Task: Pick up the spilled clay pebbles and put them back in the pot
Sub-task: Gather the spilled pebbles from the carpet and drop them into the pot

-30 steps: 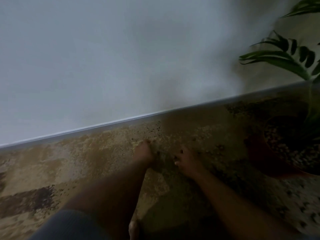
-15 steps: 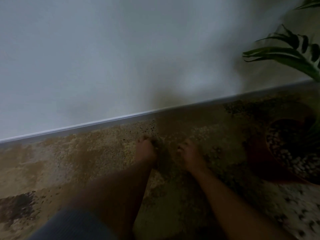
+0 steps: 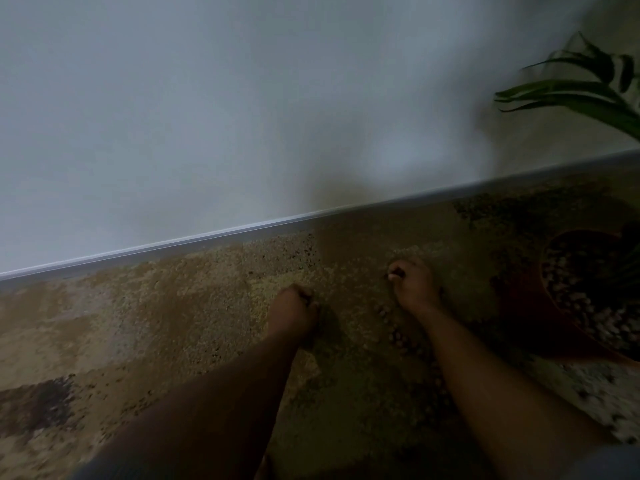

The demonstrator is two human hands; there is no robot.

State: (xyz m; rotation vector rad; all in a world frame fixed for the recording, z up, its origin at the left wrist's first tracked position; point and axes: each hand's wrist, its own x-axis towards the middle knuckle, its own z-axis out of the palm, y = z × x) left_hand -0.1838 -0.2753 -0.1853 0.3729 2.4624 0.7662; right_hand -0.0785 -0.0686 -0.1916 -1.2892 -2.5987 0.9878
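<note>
Brown clay pebbles (image 3: 393, 325) lie spilled on the patterned carpet, trailing along my right forearm. The terracotta pot (image 3: 519, 317) stands at the right edge with more pebbles (image 3: 575, 299) inside. My left hand (image 3: 294, 308) rests on the carpet as a tight fist, and the dim light hides what it holds. To the right, between the spill and the pot, my right hand (image 3: 414, 285) has its fingers curled, the tips pinched together on something small and dark.
A white wall with a pale baseboard (image 3: 242, 233) runs just beyond my hands. Green plant leaves (image 3: 575, 95) hang over the pot at the upper right. The beige and brown carpet (image 3: 138, 323) covers the floor, with a dark patch at the lower left.
My right hand has moved right and away from me, toward the pot, widening the gap between the hands. The left hand has stayed almost in place, still curled.
</note>
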